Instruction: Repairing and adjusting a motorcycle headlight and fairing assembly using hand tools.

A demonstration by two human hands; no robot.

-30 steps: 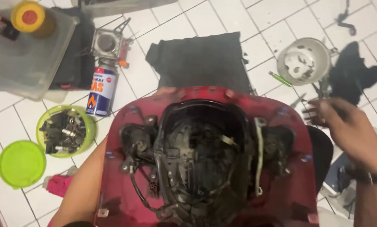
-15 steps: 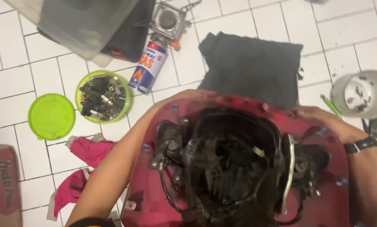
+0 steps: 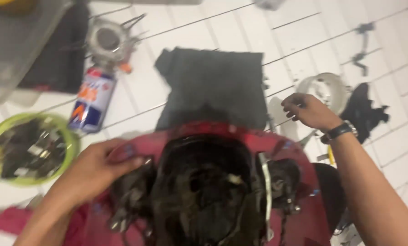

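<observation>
White square floor tiles (image 3: 304,36) with dark grout lines fill the view — evenly lit and blurred. A dark cloth (image 3: 213,86) lies spread flat on them; a clear plastic bin (image 3: 17,50) sits at the upper left corner.

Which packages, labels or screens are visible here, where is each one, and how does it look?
Gas canister: lies on the white tiled floor, upper left, beyond the left hand; a cylinder with a blue, white and orange-red label, blurred.
Clear plastic box: top left corner; no label can be made out.
No screens or signs are visible.
</observation>
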